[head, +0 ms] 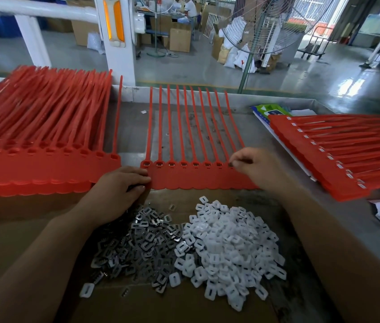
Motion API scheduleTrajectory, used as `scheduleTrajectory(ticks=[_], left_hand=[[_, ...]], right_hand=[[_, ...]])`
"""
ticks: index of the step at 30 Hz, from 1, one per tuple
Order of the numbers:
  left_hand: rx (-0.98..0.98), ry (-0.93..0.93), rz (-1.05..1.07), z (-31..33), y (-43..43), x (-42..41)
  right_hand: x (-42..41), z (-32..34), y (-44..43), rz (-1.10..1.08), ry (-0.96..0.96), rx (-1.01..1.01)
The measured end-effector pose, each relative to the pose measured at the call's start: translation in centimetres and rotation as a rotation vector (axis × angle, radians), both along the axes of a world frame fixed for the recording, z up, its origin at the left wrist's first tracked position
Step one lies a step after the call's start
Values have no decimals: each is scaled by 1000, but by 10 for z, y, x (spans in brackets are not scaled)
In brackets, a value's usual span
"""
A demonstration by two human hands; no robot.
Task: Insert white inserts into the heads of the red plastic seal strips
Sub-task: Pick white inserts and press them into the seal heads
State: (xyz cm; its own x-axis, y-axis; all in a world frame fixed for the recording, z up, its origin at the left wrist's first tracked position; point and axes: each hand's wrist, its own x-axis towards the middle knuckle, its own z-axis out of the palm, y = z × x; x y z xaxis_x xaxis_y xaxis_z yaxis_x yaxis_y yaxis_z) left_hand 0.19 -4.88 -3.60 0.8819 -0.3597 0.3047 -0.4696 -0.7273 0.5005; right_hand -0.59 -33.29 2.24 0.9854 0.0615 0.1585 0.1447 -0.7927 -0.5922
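While left hand (123, 185), right hand (253, 167) hold sheet (196, 180) | 10 strips (187, 127) | 1 white pile (228, 248)

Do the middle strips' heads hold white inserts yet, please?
Not yet: the visible heads show only dark metal pieces, nothing white.

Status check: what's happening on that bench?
Left hand gripping red seal strip row. Right hand pinching small dark piece at end head. White inserts piled, untouched. Nothing blocking.
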Motion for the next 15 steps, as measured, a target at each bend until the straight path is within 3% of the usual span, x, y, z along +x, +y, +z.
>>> scheduleTrajectory(ticks=[5,15], left_hand=[[11,-1,-5,2,-1,-1],[13,19,9,2,-1,-1]], right_hand=[[20,-15,-35,-216,12,-5],[36,-27,-36,-160,57,-41]])
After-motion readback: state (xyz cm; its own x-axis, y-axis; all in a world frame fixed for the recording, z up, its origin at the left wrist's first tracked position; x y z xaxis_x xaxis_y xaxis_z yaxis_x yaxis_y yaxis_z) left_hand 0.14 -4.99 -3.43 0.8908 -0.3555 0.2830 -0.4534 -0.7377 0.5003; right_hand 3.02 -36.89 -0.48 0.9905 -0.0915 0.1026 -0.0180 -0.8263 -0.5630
